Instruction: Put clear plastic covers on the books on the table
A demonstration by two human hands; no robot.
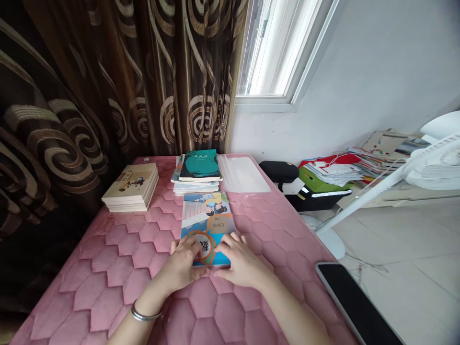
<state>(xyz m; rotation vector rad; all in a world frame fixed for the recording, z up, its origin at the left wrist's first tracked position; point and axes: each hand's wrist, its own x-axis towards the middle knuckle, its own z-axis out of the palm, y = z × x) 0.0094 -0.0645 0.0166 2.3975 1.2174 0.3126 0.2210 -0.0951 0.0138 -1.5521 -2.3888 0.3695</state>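
Note:
A blue and orange textbook lies on the pink quilted cover, its printed title and cartoon figures upside down from where I look. My left hand grips its near left corner, fingers bent over the cover and side, thumb at the near edge. At the near right corner my right hand grips it the same way. Just beyond the textbook's far end stands a stack of books and papers, topped by a teal book.
A neat stack of cream books sits at the left. Far right of the stacks lies a whitish translucent sheet. A dark-screened device rests along the right edge of the pink surface. A white fan stands beyond it.

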